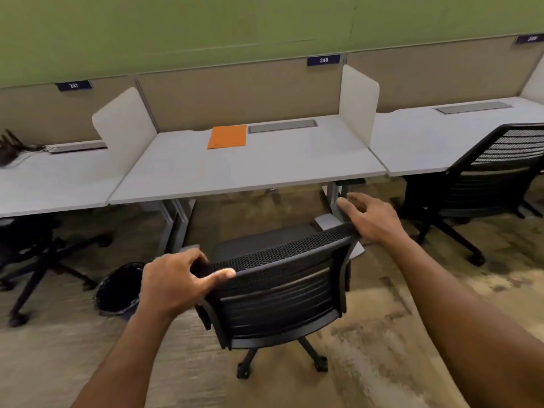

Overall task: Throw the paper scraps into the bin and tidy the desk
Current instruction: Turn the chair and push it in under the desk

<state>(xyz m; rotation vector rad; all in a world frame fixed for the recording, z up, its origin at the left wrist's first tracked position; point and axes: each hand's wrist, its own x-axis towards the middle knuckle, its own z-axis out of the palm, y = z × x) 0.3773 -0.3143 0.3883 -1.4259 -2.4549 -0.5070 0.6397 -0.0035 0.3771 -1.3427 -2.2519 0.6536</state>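
Note:
A black mesh office chair (282,293) stands in front of the grey desk (265,169) marked 248. My left hand (173,282) curls around the top left corner of the chair's backrest, thumb along the rim. My right hand (371,216) rests on the backrest's top right corner with its fingers spread. An orange folder (227,137) lies flat at the back middle of the desk. A black bin (117,290) with a dark liner stands on the carpet to the left of the chair, partly hidden by my left hand. No paper scraps are visible on the desk.
White side dividers (360,98) fence the desk. A second black chair (485,184) stands at the right-hand desk, a third (35,254) under the left one. Dark cables (14,148) lie on the left desk. A grey cable tray lid (282,126) is set into the desk.

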